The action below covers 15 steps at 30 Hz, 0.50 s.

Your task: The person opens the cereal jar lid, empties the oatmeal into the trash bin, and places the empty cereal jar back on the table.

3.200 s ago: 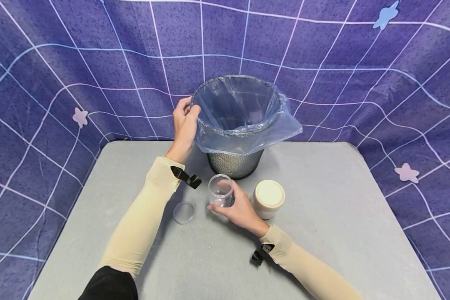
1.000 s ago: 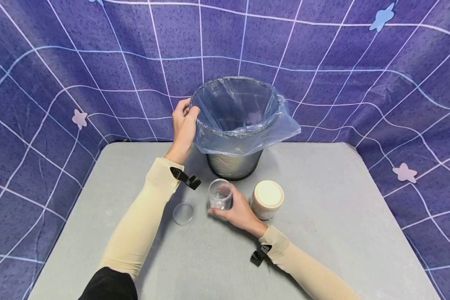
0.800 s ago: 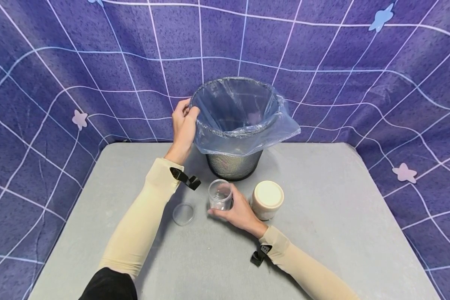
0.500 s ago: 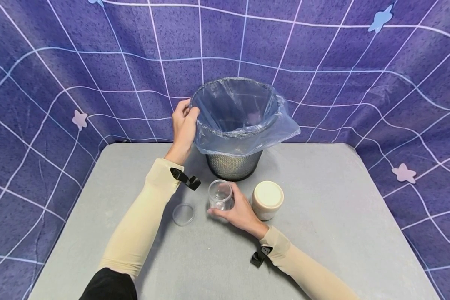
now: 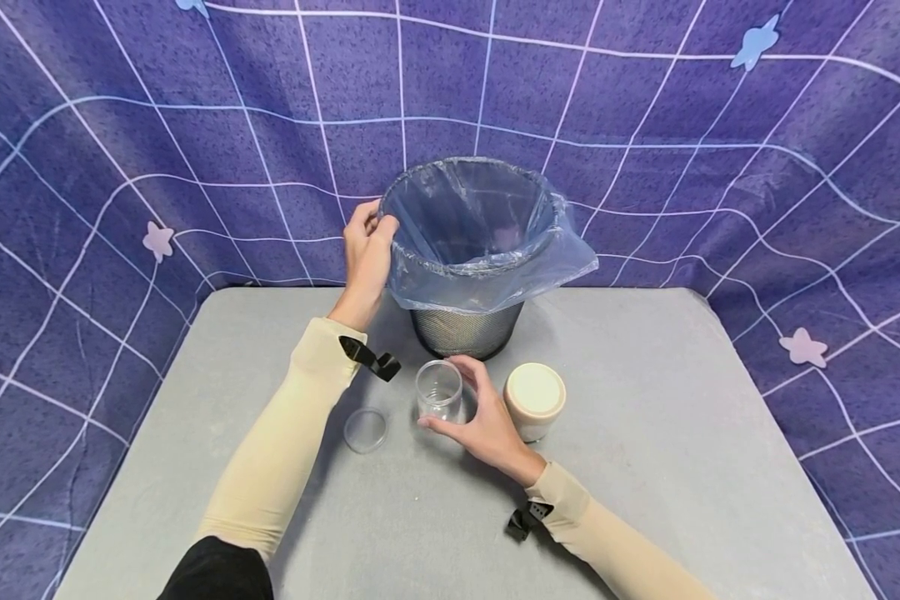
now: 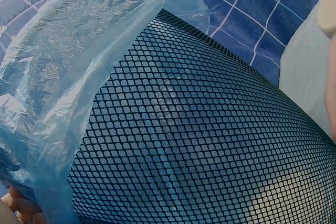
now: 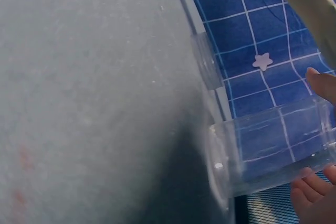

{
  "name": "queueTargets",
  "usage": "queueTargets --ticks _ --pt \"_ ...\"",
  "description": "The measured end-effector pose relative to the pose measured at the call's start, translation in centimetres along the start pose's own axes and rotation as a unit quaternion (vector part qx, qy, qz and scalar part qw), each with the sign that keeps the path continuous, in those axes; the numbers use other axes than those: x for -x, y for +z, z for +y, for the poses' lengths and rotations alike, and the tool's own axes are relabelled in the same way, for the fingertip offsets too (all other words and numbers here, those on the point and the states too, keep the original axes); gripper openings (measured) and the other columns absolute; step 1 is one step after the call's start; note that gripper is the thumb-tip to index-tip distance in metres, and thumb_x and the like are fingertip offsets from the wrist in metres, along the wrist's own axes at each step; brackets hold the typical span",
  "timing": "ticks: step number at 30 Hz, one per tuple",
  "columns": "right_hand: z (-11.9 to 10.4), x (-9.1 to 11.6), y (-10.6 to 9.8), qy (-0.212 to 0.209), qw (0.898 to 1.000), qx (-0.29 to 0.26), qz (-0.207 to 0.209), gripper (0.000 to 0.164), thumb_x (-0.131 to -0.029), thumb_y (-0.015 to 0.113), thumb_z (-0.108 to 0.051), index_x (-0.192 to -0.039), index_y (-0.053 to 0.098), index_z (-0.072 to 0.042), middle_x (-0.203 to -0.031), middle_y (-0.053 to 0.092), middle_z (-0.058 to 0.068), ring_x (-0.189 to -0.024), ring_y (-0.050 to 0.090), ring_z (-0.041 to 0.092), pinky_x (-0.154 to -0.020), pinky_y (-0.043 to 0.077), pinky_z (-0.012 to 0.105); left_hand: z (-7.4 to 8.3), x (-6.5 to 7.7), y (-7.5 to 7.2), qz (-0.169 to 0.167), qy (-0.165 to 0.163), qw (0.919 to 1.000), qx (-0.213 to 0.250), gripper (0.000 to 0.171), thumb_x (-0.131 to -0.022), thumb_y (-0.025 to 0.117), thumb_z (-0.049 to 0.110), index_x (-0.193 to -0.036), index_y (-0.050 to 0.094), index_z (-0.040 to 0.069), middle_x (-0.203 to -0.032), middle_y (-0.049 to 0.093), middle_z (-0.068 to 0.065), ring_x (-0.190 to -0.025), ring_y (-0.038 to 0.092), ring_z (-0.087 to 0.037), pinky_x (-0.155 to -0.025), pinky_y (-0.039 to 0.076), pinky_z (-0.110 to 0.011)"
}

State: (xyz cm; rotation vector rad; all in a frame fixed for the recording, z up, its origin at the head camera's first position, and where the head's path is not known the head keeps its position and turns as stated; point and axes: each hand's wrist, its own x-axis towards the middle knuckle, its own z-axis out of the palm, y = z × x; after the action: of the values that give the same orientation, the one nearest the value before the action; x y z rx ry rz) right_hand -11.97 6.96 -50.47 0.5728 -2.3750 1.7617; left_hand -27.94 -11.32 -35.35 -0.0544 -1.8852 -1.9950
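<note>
My left hand (image 5: 367, 254) grips the left rim of a mesh trash bin (image 5: 465, 332), which is lined with a translucent blue bag (image 5: 487, 287). In the left wrist view, a few of its fingers (image 6: 23, 208) show below the bag's edge. A clear, lidless jar (image 5: 438, 392) stands upright on the table in front of the bin. My right hand (image 5: 491, 425) is spread around the jar's right side, with a gap between palm and jar. In the right wrist view, the thumb (image 7: 323, 85) is clear of the jar (image 7: 278, 145); the fingers are close below it.
A clear round lid (image 5: 365, 430) lies flat on the grey table (image 5: 645, 467), left of the jar. Close to the right hand stands a jar with a cream lid (image 5: 536, 396). A purple gridded cloth (image 5: 285, 150) hangs behind and along both sides.
Since the oldest frame, the clear jar has come down slightly toward me onto the table. My right hand has just loosened from it and drawn back a little. The left hand keeps its hold.
</note>
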Motion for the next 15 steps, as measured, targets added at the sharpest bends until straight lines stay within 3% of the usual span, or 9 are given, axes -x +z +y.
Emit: queueTargets --ticks 8,15 --pt "-1.2 0.0 -0.5 -0.045 0.999 0.015 0.013 0.095 -0.075 0.101 -0.022 -0.153 0.046 -0.011 -0.151 0.057 -0.002 -0.141 0.056 0.021 -0.12 0.041 0.041 0.1 0.1 -0.1 -0.002 0.001 1.0 -0.004 0.041 -0.093 0.057 0.007 -0.131 0.067 -0.005 -0.099 0.064 0.002 -0.09 0.057 -0.01 -0.084 0.044 -0.024" --pt "-2.6 0.3 -1.4 -0.052 0.998 0.016 0.028 0.092 -0.079 0.098 -0.023 -0.155 0.046 -0.014 -0.155 0.054 -0.003 -0.146 0.05 0.02 -0.123 0.036 0.038 0.1 0.1 -0.1 -0.004 0.001 1.0 -0.003 0.041 -0.093 0.057 0.006 -0.131 0.067 -0.005 -0.1 0.065 0.0 -0.09 0.058 -0.01 -0.084 0.044 -0.024"
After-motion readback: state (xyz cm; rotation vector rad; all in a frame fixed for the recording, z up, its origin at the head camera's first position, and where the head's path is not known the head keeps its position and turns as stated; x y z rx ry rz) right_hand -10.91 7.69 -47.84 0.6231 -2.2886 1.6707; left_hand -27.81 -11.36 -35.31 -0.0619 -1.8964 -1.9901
